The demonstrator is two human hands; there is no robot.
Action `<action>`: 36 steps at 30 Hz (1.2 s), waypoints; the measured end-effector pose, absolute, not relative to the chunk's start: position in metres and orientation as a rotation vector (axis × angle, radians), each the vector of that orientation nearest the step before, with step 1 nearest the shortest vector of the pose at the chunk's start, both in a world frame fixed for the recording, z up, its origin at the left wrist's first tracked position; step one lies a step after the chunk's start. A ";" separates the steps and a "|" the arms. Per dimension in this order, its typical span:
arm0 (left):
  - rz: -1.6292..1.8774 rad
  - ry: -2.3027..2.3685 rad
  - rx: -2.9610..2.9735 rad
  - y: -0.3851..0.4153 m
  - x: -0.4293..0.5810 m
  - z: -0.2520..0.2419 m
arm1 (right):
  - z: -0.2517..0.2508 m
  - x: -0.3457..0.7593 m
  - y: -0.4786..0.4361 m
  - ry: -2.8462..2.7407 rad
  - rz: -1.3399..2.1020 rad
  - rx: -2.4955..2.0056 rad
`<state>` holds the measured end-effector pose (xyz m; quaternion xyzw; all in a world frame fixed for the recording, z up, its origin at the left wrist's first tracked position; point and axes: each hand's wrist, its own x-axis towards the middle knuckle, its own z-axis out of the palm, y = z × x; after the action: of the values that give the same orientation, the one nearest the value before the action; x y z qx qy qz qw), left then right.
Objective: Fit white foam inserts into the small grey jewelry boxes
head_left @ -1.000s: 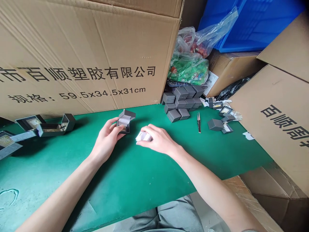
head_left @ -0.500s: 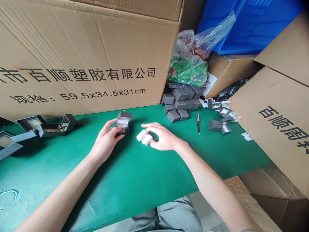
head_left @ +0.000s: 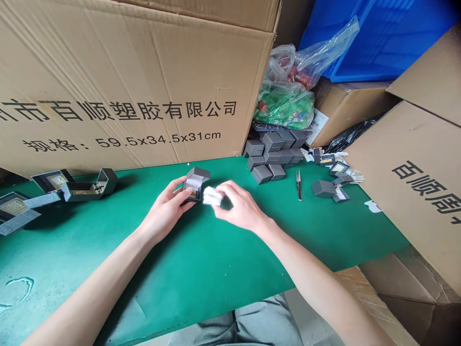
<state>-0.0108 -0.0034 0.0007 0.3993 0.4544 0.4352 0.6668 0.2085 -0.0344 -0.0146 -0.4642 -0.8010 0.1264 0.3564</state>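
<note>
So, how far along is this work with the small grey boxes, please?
Done-looking: open grey jewelry boxes with inserts lie at far left. In hand: the left hand holds an open grey ring box, the right hand a white insert beside it. Left: a heap of closed grey boxes.

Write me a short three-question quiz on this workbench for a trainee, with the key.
1. The left hand holds: A) tweezers, B) an open grey box, C) a plastic bag?
2. True or false: the right hand touches a small white piece.
3. Fill in: the closed grey boxes are piled on a ___ mat.

Key: 1 B; 2 true; 3 green.
</note>
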 end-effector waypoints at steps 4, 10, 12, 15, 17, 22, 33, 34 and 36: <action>0.933 0.951 0.970 -0.009 -0.007 0.000 | -0.014 0.201 -0.040 -2.025 0.262 -1.218; 0.900 0.854 1.057 -0.013 -0.003 -0.005 | -0.018 0.188 -0.046 -2.038 0.202 -1.289; 0.889 0.848 1.080 -0.013 -0.003 -0.005 | -0.019 0.184 -0.047 -2.024 0.192 -1.306; 0.871 0.848 1.067 -0.013 -0.001 -0.003 | -0.019 0.181 -0.049 -2.005 0.182 -1.323; 0.864 0.861 1.043 -0.014 0.000 -0.001 | -0.019 0.180 -0.050 -1.998 0.162 -1.325; 0.886 0.869 0.978 -0.014 0.001 0.000 | -0.020 0.181 -0.049 -1.982 0.032 -1.321; 0.917 0.918 0.864 -0.012 0.003 0.002 | -0.020 0.184 -0.048 -2.005 0.003 -1.319; 0.911 0.915 0.873 -0.013 0.003 0.002 | -0.019 0.184 -0.048 -2.021 -0.016 -1.322; 0.888 0.909 0.906 -0.013 0.003 0.001 | -0.019 0.185 -0.048 -2.054 -0.068 -1.322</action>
<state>0.0031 -0.0134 0.0012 0.4086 0.4098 0.4004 0.7105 0.1846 -0.0477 -0.0192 -0.5083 -0.7900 -0.0263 0.3418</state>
